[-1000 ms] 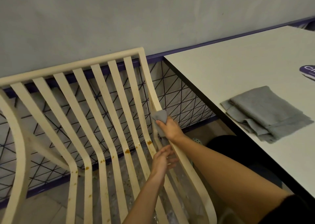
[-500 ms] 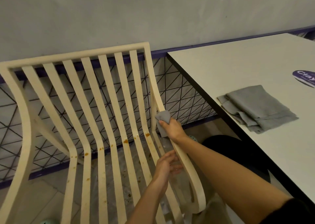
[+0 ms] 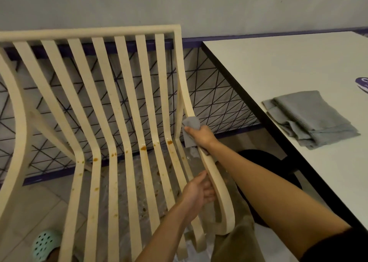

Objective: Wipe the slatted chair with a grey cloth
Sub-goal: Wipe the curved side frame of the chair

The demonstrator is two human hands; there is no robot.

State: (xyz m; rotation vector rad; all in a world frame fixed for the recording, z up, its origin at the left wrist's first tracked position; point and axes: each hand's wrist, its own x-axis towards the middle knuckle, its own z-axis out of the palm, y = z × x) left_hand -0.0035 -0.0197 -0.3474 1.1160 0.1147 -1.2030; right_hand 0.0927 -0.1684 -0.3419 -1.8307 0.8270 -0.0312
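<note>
Nearest, the left hand (image 3: pixel 199 192) has closed in from a loose hover over the seat slats. Its thumb now lies along the curved cream side rail (image 3: pixel 217 182) of the cream slatted chair (image 3: pixel 89 31), and its fingers curl against that rail's inner edge, apparently to steady the frame.

Just up the same side rail, the right hand (image 3: pixel 201 136) pinches a small crumpled grey cloth (image 3: pixel 191 124) against the wood where the back bends into the seat. Thumb and fingers are bunched round the fabric. Measured against the chair, the grey cloth has hardly travelled in the last second, so this reads as scrubbing one spot rather than a long stroke.

Beyond the hands, orange-brown stains (image 3: pixel 143 147) dot the slats along the bend and down the seat, all untouched. Judging by them, most of the wiping is still ahead.

To the lower left, a mint-green perforated clog (image 3: pixel 44 243) sits at the frame's edge.

Farther right, a folded stack of grey cloths (image 3: pixel 310 118) lies on the white table (image 3: pixel 278 66), well apart from the chair. A dark triangular wire mesh panel (image 3: pixel 215 102) stands behind the chair, against the grey wall.
</note>
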